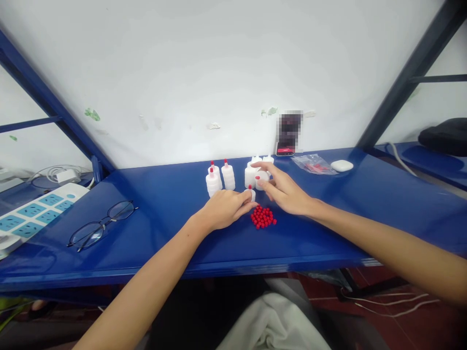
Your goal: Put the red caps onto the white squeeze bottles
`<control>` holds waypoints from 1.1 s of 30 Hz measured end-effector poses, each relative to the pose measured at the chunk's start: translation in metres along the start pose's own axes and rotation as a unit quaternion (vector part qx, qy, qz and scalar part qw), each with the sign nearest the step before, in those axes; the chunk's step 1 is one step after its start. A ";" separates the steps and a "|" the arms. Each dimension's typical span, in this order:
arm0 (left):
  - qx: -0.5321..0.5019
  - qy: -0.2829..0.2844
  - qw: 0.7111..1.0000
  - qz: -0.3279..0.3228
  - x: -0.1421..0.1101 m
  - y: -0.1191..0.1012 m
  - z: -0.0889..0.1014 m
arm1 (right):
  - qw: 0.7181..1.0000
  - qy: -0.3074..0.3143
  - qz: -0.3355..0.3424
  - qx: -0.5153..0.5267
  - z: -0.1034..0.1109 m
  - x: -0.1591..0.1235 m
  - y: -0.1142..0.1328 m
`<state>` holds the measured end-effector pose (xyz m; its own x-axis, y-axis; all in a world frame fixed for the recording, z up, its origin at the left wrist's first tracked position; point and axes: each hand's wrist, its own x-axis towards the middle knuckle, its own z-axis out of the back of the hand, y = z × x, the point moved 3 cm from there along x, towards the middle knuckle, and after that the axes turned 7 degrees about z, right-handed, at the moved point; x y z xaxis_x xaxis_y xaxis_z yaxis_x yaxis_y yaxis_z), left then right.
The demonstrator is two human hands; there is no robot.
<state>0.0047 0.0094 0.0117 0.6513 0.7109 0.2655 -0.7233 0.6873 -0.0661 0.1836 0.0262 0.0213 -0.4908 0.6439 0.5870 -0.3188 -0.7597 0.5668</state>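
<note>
We see the left hand (224, 209) curled closely on a small white bottle (252, 195) with a red tip, its lower part lost behind the fingers. The right hand (286, 192) is half open, digits spread about a tilted white bottle (263, 181) showing a red spot; we cannot tell whether it grips. Just below both, loose red caps (263, 217) lie heaped on the blue table (164, 189). Left of these, three red-tipped bottles (228, 177) stand, one base covered by the left hand. Behind the right hand, more white bottles (250, 176) overlap; we cannot count them. Farther out, a phone (285, 149) leans on the wall, mostly pixelated; at far left, the power strip (31, 212) is cut off by the frame
</note>
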 end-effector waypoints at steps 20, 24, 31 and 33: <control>0.021 -0.007 1.000 0.008 -0.001 -0.001 0.001 | 0.995 0.060 -0.044 -0.063 -0.011 0.003 -0.012; -0.009 -0.055 0.998 0.015 -0.002 0.001 0.003 | 0.994 0.057 -0.049 -0.081 -0.009 0.002 -0.010; -0.058 -0.208 0.975 -0.059 -0.007 -0.005 0.008 | 0.996 0.032 0.079 0.038 -0.001 -0.008 0.010; -0.056 -0.240 0.965 -0.090 -0.009 -0.009 0.010 | 0.989 0.052 0.091 0.103 -0.003 -0.011 0.014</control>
<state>0.0033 -0.0050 0.0191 0.5622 0.4465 0.6961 -0.5620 0.8238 -0.0746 0.1822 0.0081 0.0206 -0.6097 0.4772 0.6329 -0.0510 -0.8204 0.5695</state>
